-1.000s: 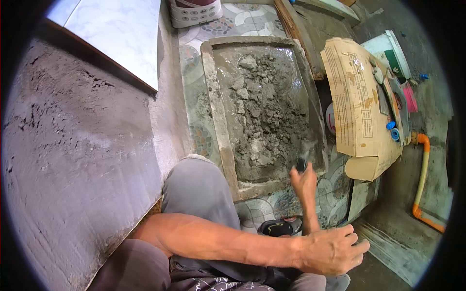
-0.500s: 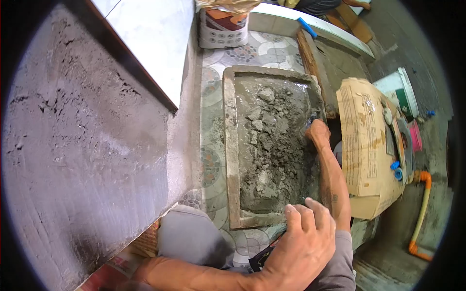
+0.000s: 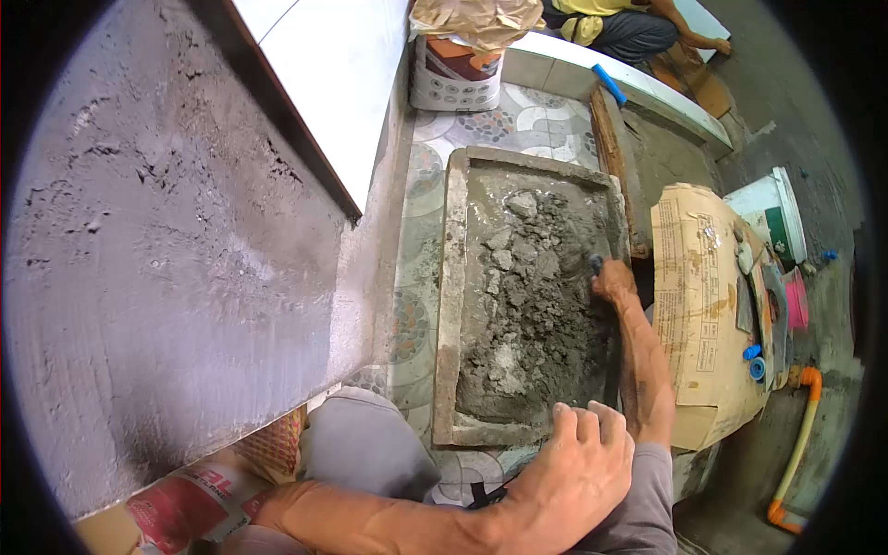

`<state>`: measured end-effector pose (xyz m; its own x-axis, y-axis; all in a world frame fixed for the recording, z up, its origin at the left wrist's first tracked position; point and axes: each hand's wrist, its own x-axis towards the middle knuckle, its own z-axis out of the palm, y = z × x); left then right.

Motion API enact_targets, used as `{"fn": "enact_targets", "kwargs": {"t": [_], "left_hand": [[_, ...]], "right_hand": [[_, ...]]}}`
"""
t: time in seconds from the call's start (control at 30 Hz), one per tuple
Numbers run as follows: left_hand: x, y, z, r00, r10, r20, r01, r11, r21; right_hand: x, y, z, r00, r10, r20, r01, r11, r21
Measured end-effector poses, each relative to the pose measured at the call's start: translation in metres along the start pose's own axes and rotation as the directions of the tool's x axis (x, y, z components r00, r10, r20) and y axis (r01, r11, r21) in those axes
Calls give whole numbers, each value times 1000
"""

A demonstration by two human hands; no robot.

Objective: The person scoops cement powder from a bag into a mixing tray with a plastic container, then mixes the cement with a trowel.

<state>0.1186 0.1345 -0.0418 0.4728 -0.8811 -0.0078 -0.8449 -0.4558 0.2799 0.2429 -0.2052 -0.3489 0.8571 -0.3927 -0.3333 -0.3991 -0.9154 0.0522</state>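
Observation:
A shallow rectangular mixing tray holds wet grey mortar with lumps and paler dry patches. At the tray's right side, my right hand is closed around the dark handle of a trowel. Mortar and blur make the blade hard to make out. My left hand hangs in front of my body near the tray's bottom right corner, close to my right forearm. Its fingers are loosely bent and apart, holding nothing.
Right of the tray stands cardboard, with a white bucket behind. A printed sack is at the far end. A rough grey wall rises on the left. Another person's hand touches a white panel at the top right.
My right hand has shifted a little toward me along the tray's right side, still gripping the trowel. The view has tilted, showing more of the other person. My left hand keeps its loose pose.

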Motion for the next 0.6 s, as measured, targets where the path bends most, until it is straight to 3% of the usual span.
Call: {"fn": "enact_targets", "kwargs": {"t": [0.1, 0.27, 0.33, 0.37, 0.47, 0.6], "left_hand": [[7, -4, 21, 996, 51, -72, -53, 998, -18], [11, -17, 28, 991, 123, 42, -121, 991, -66], [12, -24, 25, 991, 130, 41, -126, 988, -91], [13, -27, 24, 991, 132, 27, -130, 988, -86], [16, -32, 23, 987, 156, 34, -153, 984, -87], [18, -37, 25, 987, 153, 56, -148, 985, -91]], "right_hand": [[-26, -7, -4, 997, -53, 48, 50, 997, 50], [-100, -17, -31, 996, -83, -44, 89, 986, 143], [-116, -25, -53, 990, -124, -69, 129, 989, 74], [-119, -29, -61, 985, -147, -87, 151, 988, 41], [-94, -52, -86, 976, -102, -190, 149, 956, 252], [-52, -92, -131, 989, -77, -123, 107, 959, 261]]}}
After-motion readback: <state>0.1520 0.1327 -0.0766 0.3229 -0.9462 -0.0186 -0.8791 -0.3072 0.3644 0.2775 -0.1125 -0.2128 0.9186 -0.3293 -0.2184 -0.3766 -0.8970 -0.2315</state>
